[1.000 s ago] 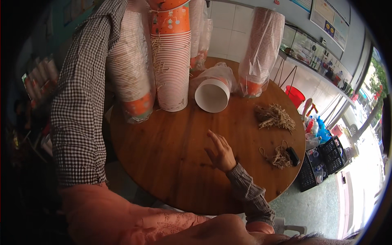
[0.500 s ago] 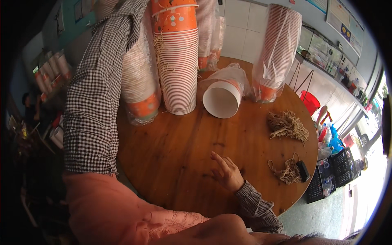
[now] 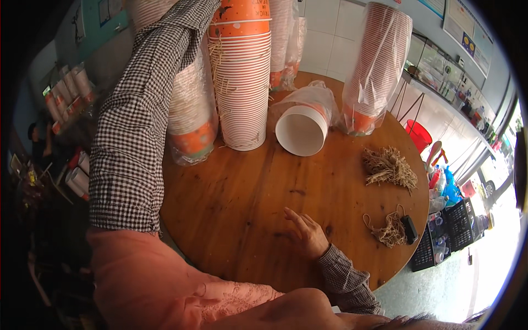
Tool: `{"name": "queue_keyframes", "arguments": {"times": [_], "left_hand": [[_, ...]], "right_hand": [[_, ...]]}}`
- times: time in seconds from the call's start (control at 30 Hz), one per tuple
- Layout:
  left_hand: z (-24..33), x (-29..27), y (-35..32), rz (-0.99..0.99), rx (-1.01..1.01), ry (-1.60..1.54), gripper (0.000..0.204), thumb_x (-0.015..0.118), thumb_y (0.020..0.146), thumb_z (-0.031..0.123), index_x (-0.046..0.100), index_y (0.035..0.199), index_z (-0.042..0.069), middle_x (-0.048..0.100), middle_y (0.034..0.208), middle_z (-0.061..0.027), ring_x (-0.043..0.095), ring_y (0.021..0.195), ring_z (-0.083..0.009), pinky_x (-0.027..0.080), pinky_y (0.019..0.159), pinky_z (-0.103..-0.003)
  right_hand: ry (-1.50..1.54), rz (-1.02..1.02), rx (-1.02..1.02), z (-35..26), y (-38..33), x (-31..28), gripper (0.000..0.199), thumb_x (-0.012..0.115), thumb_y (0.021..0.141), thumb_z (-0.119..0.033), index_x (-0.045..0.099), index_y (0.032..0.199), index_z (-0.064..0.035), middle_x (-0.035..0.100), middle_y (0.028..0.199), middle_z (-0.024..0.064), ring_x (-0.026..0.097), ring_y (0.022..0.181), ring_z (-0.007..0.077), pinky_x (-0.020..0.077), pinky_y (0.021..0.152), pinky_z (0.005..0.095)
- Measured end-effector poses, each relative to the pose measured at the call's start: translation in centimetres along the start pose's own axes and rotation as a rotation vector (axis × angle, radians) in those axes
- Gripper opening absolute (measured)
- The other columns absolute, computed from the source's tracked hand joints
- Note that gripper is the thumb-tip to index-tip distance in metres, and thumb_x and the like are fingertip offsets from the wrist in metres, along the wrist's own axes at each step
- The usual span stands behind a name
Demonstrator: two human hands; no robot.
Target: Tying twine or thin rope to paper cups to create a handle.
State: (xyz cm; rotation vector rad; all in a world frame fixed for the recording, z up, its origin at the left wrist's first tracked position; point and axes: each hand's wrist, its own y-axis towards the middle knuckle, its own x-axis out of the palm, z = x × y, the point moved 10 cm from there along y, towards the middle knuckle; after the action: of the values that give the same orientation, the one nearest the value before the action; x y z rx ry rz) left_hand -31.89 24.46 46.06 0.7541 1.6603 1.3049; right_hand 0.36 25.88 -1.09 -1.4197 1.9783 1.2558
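My left arm, in a black-and-white checked sleeve (image 3: 129, 121), reaches up past the top edge, so my left hand is out of view. Beside its cuff rises a tall stack of paper buckets (image 3: 242, 91) with white rims, with orange printed buckets (image 3: 242, 12) upright at its top and strands of twine along its side. Over the near part of the round wooden table (image 3: 236, 214), my right hand (image 3: 308, 235) holds nothing, its fingers loosely bent and apart. Farther off lies a white-lined bucket (image 3: 301, 132) on its side, partly in a clear plastic bag.
Bagged bucket stacks stand at the left (image 3: 190, 110) and the right (image 3: 369, 71). A bundle of twine (image 3: 389, 168) and a smaller twine tangle (image 3: 389, 230) beside a black object (image 3: 409, 229) lie on the table's right. Beyond are black crates (image 3: 448, 231) and a red basin (image 3: 419, 135).
The upper orange bucket sits lower in the tall stack, with less of the orange below its rim showing. My right hand stays in place. The view has shifted slightly.
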Motion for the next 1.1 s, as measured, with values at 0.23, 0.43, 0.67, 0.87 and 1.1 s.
{"name": "queue_keyframes", "arguments": {"times": [0.23, 0.43, 0.67, 0.87, 1.1], "left_hand": [[-1.1, 1.3, -2.3, -0.165, 0.046, -0.877, 0.046, 0.069, 0.076, 0.031, 0.061, 0.108, -0.002, 0.067, 0.087, -0.0198, 0.067, 0.077, -0.0274, 0.053, 0.069, -0.036], [-0.7, 1.4, -1.1, -0.058, -0.068, -0.32, 0.028, 0.071, 0.074, 0.021, 0.054, 0.064, 0.001, 0.056, 0.048, -0.0105, 0.056, 0.039, -0.0199, 0.044, 0.041, -0.033], [-0.8, 1.9, -1.2, 0.046, 0.018, -0.06, 0.029, 0.073, 0.07, 0.025, 0.059, 0.072, 0.0, 0.061, 0.065, -0.0159, 0.061, 0.063, -0.0299, 0.047, 0.058, -0.039], [-0.9, 2.1, -2.0, 0.019, 0.096, -0.053, 0.033, 0.072, 0.067, 0.028, 0.063, 0.084, 0.001, 0.061, 0.086, -0.0194, 0.058, 0.084, -0.0352, 0.046, 0.074, -0.042], [4.7, -0.5, -9.8, 0.278, 0.378, -0.267, 0.037, 0.062, 0.079, 0.011, 0.057, 0.113, -0.002, 0.059, 0.109, -0.0194, 0.057, 0.103, -0.0337, 0.047, 0.089, -0.039]], "right_hand": [[-0.013, -0.018, -0.005, 0.3, -0.1, 1.0, 0.066, 0.064, 0.076, 0.001, 0.037, 0.136, -0.0048, 0.062, 0.107, 0.0133, 0.059, 0.096, 0.032, 0.05, 0.083, 0.0383], [-0.004, -0.015, -0.006, 0.2, 0.1, 1.1, 0.067, 0.063, 0.076, 0.001, 0.036, 0.137, -0.0052, 0.062, 0.107, 0.0133, 0.059, 0.095, 0.0316, 0.05, 0.084, 0.0377], [-0.012, -0.043, -0.008, -0.3, 0.1, 1.2, 0.063, 0.061, 0.078, 0.0, 0.036, 0.136, -0.0036, 0.061, 0.108, 0.0136, 0.059, 0.096, 0.0316, 0.0495, 0.084, 0.0374], [-0.008, 0.003, -0.034, -0.7, -0.1, 1.0, 0.058, 0.06, 0.081, -0.006, 0.039, 0.136, -0.0033, 0.06, 0.099, 0.0149, 0.057, 0.089, 0.0316, 0.0489, 0.079, 0.0382], [0.002, 0.132, 0.066, 2.8, -0.8, 0.1, 0.05, 0.057, 0.08, -0.002, 0.047, 0.129, -0.0051, 0.061, 0.108, 0.0151, 0.06, 0.098, 0.0304, 0.049, 0.085, 0.0361]]}}
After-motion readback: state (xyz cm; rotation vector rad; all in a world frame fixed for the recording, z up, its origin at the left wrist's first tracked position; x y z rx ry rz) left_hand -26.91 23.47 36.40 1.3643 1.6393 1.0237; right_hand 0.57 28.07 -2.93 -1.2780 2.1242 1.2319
